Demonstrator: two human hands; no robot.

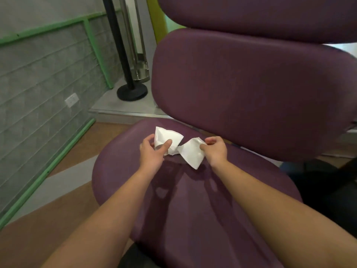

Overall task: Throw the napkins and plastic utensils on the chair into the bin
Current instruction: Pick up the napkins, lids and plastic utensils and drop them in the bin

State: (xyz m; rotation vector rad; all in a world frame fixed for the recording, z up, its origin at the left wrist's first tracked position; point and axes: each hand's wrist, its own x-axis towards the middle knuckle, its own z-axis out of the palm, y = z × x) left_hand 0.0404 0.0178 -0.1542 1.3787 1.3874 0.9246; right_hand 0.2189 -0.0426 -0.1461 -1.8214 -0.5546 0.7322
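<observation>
We leaned over the purple chair (193, 200). At ten o'clock on the seat, our left hand (152, 151) had its fingers closed around one white napkin (166, 138); at two o'clock, our right hand (216, 149) pinched another napkin (193, 154), probably gathering both for the bin, which was out of view.

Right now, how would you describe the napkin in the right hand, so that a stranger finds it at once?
Look at the purple chair seat. Two white napkins are held above it. The right hand pinches the napkin nearer the backrest, hanging to a point, unlike the left napkin.
</observation>
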